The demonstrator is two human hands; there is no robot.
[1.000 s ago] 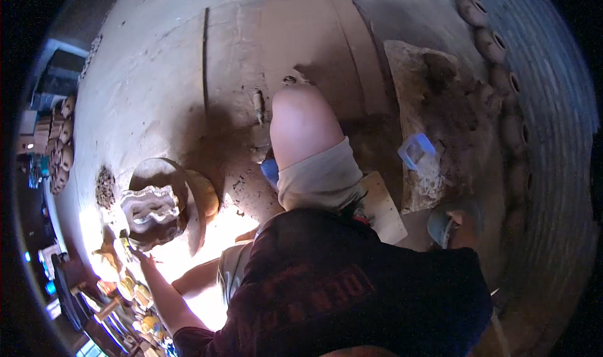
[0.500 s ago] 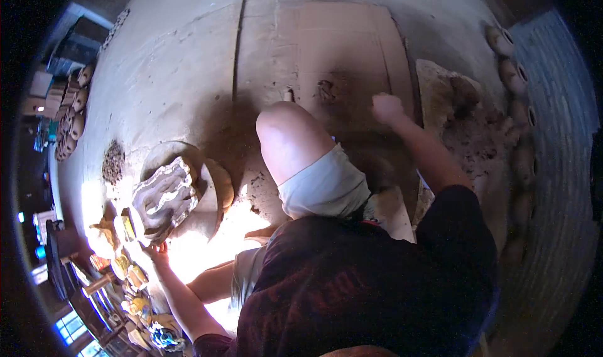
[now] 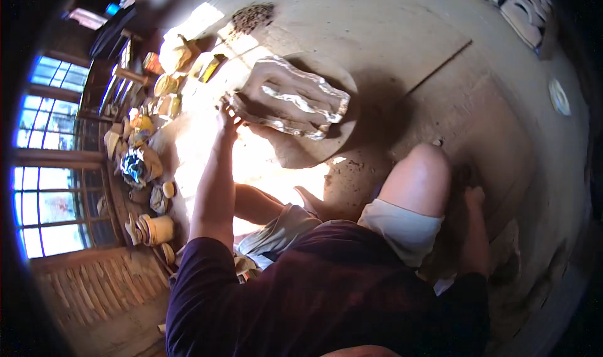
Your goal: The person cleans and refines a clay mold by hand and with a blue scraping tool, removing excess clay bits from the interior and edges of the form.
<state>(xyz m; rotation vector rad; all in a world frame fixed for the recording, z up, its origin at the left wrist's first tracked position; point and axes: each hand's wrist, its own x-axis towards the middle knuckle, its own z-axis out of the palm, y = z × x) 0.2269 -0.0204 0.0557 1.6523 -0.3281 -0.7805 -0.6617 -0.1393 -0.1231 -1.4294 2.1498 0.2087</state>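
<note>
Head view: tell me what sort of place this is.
Probably a pottery workshop with an earthen floor. The left hand touches a wet, pale moulded block on a round wheel-like slab; clay vessels crowd beside the window, and pale pieces line the far edge.

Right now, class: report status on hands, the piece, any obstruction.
Left hand on edge of wet clay block on round board. Right hand low beside raised knee. Nothing blocking.

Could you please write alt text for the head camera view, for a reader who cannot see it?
A seated person's left hand grips the edge of a pale, shiny mould on a round board in sunlight. The right hand rests low beside the raised knee, on dusty floor.
</note>
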